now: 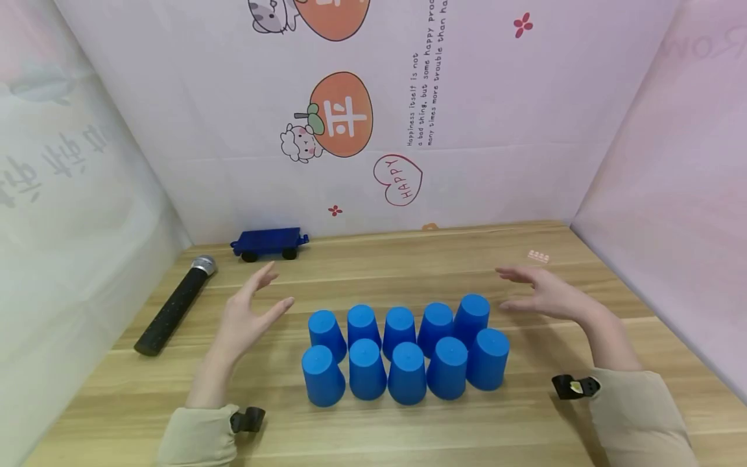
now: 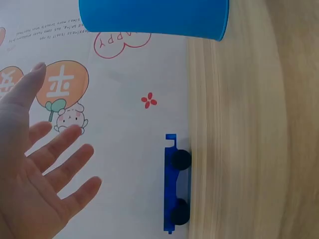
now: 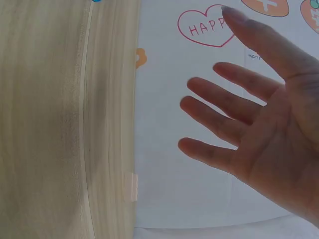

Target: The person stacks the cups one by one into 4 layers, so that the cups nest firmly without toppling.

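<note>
Several blue cups stand upside down in two rows on the wooden table, front row and back row close together. To the left of them is my left hand, raised over the table with fingers spread and nothing in it. In the left wrist view its palm and fingers show, with part of a blue cup at the top. My right hand hovers beyond the right end of the rows, thumb apart from the fingers, also holding nothing.
A black microphone with a silver head lies at the left. Near the back wall stands a dark blue toy wagon with black wheels. A small pale pink block sits at the back right. Printed white cloth walls enclose the table.
</note>
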The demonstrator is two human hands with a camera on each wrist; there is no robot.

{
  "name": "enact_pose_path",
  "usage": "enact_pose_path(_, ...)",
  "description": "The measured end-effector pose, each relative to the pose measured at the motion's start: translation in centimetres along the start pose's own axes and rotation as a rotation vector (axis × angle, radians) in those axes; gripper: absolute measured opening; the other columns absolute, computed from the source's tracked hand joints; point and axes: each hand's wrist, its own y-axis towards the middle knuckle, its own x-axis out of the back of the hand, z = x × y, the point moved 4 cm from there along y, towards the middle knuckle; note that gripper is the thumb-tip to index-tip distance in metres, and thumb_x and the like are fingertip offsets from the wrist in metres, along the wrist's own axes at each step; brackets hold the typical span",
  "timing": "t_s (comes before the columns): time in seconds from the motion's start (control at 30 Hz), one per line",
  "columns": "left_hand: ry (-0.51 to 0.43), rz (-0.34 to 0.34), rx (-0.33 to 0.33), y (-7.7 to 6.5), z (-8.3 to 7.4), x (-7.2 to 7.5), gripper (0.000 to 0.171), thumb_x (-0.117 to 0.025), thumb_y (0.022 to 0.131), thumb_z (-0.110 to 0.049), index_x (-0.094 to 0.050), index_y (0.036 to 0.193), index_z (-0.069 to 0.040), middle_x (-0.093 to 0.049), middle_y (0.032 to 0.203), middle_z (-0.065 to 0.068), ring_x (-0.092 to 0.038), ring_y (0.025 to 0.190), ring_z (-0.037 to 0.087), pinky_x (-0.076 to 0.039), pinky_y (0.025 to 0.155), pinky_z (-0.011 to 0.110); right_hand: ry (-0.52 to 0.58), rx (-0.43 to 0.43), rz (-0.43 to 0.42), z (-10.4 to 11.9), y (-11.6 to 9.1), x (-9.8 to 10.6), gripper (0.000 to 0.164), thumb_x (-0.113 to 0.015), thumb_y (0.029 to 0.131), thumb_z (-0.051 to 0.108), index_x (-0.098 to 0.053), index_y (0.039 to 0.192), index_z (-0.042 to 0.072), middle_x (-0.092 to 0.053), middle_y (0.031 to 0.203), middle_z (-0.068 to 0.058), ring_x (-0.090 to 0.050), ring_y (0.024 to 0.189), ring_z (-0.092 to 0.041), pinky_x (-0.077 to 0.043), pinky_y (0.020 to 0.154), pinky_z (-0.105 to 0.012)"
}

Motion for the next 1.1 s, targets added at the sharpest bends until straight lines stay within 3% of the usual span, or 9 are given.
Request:
enact_pose_path(0.33,-0.21,0.183,0.025,-0.2,-0.3,-2.4,0.053,-0.064,0.09,-0.031,-0.046,0.136,-0.014,-0.055,0.134,0.012,-0.05,0.126,0.03,-0.04,0.103,0.055,0.108,0.048,0.117,0.0,0.1,-1.4,0.063,-0.071,0.084,0.025,-0.045,0.134,-0.001,-0.053,0.133,-0.024,-0.048,0.122,-0.045,-0.037,0.096,-0.067)
enact_pose_path(0.83,-0.227,0.341,0.048,-0.7,-1.1,-4.0,0.049,-0.064,0.089,-0.035,-0.051,0.131,-0.014,-0.055,0.135,0.01,-0.048,0.128,0.031,-0.036,0.105,0.057,0.154,0.075,0.196,0.6,1.1,-3.4,0.061,-0.069,0.085,0.027,-0.045,0.135,0.0,-0.053,0.132,-0.021,-0.049,0.121,-0.042,-0.041,0.096,-0.063)
enact_pose_path(1.1,-0.225,0.375,0.03,-0.8,-1.2,-4.6,0.051,-0.066,0.087,-0.036,-0.052,0.13,-0.013,-0.057,0.133,0.009,-0.05,0.126,0.03,-0.036,0.106,0.056,0.181,0.089,0.207,1.1,1.3,-3.7,0.056,-0.069,0.086,0.025,-0.048,0.132,0.0,-0.057,0.127,-0.019,-0.052,0.118,-0.041,-0.043,0.095,-0.062)
